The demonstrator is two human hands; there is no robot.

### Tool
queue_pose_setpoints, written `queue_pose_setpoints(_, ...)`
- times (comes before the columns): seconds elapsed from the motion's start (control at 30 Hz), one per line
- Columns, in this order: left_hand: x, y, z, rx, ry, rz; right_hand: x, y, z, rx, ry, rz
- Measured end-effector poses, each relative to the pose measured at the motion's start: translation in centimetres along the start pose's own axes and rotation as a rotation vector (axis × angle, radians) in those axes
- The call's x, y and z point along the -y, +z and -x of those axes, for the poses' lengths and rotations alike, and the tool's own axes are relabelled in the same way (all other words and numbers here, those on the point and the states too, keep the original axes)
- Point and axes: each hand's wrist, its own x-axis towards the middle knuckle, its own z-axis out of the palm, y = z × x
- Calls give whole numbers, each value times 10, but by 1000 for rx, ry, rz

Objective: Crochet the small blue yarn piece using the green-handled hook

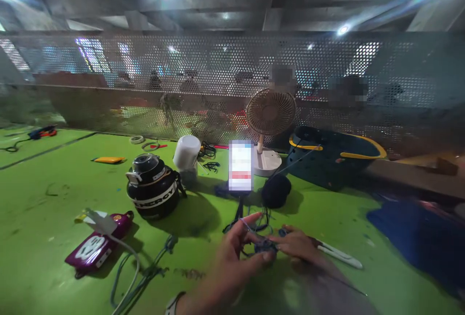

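Observation:
My left hand [232, 257] and my right hand [300, 247] meet low in the middle over the green table [54, 198]. Both pinch a small dark blue yarn piece [265, 246] between their fingertips. Thin blue yarn loops over my left fingers and trails back toward a dark ball of yarn [276, 190]. A white crochet hook [339, 254] sticks out to the right from under my right hand. A lit phone [240, 165] stands upright on a holder just behind my hands.
A black flask [152, 186], a white cup [187, 152], a small fan [271, 114] and a dark bag with yellow handles [334, 157] stand behind. A purple power bank [98, 247] with cables lies left. Blue cloth [421, 237] lies right. A perforated metal screen [109, 77] closes the back.

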Motion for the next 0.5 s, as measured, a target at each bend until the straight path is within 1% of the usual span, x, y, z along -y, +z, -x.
queue_pose_setpoints(0.1,-5,-1,0,13,-13,-1,15,-2,0,-54,120,-59)
queue_pose_setpoints(0.2,-7,-1,-1,16,-34,17,21,-2,0,-82,227,-101)
queue_pose_setpoints(0.33,-5,0,-1,21,-11,16,18,1,3,-127,250,-188)
queue_pose_setpoints(0.43,-1,0,-2,14,11,24,21,3,3,-115,284,-238)
queue_pose_setpoints(0.5,2,0,-2,1,5,44,26,3,1,-107,265,-245)
